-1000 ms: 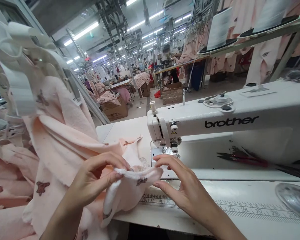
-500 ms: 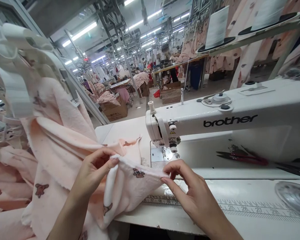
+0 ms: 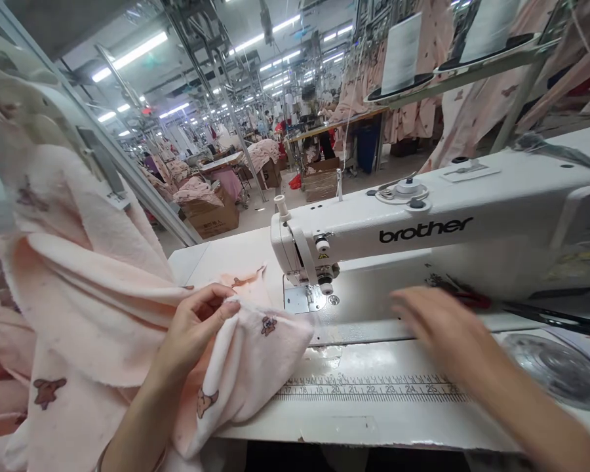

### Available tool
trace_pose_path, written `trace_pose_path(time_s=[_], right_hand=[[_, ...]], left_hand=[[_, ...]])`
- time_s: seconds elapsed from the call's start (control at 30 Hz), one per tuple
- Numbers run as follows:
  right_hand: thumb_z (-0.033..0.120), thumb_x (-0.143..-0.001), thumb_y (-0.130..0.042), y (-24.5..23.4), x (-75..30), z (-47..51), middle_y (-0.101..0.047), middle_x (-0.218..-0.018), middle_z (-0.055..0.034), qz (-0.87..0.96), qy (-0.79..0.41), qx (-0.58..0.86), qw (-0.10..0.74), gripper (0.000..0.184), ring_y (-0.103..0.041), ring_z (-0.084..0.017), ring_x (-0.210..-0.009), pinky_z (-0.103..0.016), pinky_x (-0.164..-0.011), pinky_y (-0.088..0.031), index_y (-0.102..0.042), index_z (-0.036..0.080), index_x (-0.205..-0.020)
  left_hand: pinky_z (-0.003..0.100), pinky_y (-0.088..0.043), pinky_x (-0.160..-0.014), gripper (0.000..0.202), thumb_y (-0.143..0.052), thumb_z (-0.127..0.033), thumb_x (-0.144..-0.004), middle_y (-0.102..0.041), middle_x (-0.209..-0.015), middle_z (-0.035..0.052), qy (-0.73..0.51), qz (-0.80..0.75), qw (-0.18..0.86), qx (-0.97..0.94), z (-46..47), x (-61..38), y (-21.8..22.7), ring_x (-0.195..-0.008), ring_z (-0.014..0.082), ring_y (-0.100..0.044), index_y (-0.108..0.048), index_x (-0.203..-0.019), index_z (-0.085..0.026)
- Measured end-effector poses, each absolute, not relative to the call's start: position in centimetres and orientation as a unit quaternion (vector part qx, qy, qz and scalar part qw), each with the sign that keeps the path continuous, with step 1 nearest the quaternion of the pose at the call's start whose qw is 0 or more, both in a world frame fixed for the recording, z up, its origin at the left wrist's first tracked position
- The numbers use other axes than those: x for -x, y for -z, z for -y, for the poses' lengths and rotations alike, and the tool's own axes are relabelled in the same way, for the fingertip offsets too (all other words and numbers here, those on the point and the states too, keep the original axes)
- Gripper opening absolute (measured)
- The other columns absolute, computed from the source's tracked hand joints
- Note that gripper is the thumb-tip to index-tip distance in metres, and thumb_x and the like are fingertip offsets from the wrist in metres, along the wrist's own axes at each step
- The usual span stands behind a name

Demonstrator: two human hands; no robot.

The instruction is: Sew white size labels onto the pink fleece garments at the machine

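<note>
My left hand [image 3: 194, 331] pinches the edge of a fuzzy pale pink fabric piece [image 3: 270, 364] printed with brown bears. The piece's right corner lies loose on the sewing table, in front of the needle plate [image 3: 299, 299]. More of the pink cloth hangs and drapes to the left. My right hand [image 3: 437, 328] is apart from the fabric, over the table under the machine arm, and smeared by motion, so its fingers cannot be made out. Just beyond it lie red-handled thread snips [image 3: 472, 298], partly hidden.
A white Brother sewing machine [image 3: 354, 246] stands across the table. A ruler strip [image 3: 364, 390] runs along the front edge. At right lie dark scissors [image 3: 555, 316] and a clear round dish [image 3: 553, 367]. A thread cone [image 3: 400, 56] stands above; a metal post [image 3: 128, 170] rises at left.
My right hand has let go of the fabric's corner and moved right, towards the snips. The corner has dropped onto the table. My left hand keeps its pinch. The view has shifted slightly right.
</note>
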State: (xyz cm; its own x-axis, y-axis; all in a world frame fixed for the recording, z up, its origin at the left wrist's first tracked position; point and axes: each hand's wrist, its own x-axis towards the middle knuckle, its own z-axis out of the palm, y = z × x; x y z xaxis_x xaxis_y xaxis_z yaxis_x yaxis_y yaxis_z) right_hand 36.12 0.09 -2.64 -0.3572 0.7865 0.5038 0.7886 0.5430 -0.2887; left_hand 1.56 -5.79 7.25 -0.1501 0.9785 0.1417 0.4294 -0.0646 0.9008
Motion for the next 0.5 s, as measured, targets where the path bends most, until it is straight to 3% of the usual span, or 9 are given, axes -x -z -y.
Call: trace_pose_path(time_s=[0.03, 0.1, 0.3, 0.43, 0.5], right_hand=[[0.018, -0.096, -0.026, 3.0, -38.0, -1.2, -0.061, -0.091, -0.015, 0.825, 0.096, 0.515, 0.212, 0.035, -0.06, -0.026, -0.088, -0.04, -0.071, -0.046, -0.061, 0.014, -0.097], [0.006, -0.089, -0.021, 3.5, -40.8, -2.9, -0.059, -0.076, -0.0168, 0.816, 0.146, 0.537, 0.159, 0.043, -0.057, -0.025, -0.075, -0.042, -0.065, -0.039, -0.063, 0.012, -0.085], [-0.001, -0.073, -0.034, 4.4, -41.6, -4.4, -0.052, -0.063, -0.0135, 0.824, 0.157, 0.532, 0.118, 0.03, -0.051, -0.026, -0.065, -0.037, -0.054, -0.03, -0.053, 0.019, -0.062], [-0.001, -0.075, -0.034, 2.5, -39.4, -2.2, -0.057, -0.077, -0.0101, 0.855, 0.103, 0.492, 0.125, 0.03, -0.056, -0.021, -0.069, -0.033, -0.059, -0.039, -0.057, 0.018, -0.081], [0.001, -0.077, -0.037, 0.3, -37.9, -0.2, -0.06, -0.087, -0.0036, 0.886, 0.012, 0.444, 0.134, 0.033, -0.058, -0.015, -0.073, -0.025, -0.059, -0.043, -0.055, 0.022, -0.094]], left_hand=[[0.016, -0.036, -0.055, 0.027, -0.07, -0.039, -0.077, -0.055, -0.072, -0.0001, -0.448, -0.608, 0.309, -0.578, 5.8, -1.6, -7.3, -0.063, 0.0087, -0.048, -0.059, -0.081, -0.015], [0.016, -0.036, -0.055, 0.026, -0.071, -0.038, -0.076, -0.055, -0.071, 0.0001, -0.447, -0.602, 0.313, -0.583, 6.0, -1.6, -7.5, -0.063, 0.0091, -0.048, -0.059, -0.08, -0.015], [0.015, -0.037, -0.055, 0.024, -0.071, -0.036, -0.076, -0.055, -0.071, -0.0003, -0.443, -0.592, 0.317, -0.594, 6.2, -1.7, -7.6, -0.063, 0.0088, -0.048, -0.061, -0.078, -0.015], [0.014, -0.038, -0.055, 0.019, -0.071, -0.033, -0.077, -0.056, -0.071, -0.001, -0.44, -0.587, 0.324, -0.597, 6.1, -1.9, -7.6, -0.064, 0.0078, -0.049, -0.062, -0.078, -0.016], [0.013, -0.038, -0.056, 0.018, -0.071, -0.032, -0.077, -0.057, -0.072, -0.0011, -0.436, -0.583, 0.329, -0.601, 6.0, -2.1, -7.7, -0.064, 0.0075, -0.049, -0.062, -0.078, -0.016]])
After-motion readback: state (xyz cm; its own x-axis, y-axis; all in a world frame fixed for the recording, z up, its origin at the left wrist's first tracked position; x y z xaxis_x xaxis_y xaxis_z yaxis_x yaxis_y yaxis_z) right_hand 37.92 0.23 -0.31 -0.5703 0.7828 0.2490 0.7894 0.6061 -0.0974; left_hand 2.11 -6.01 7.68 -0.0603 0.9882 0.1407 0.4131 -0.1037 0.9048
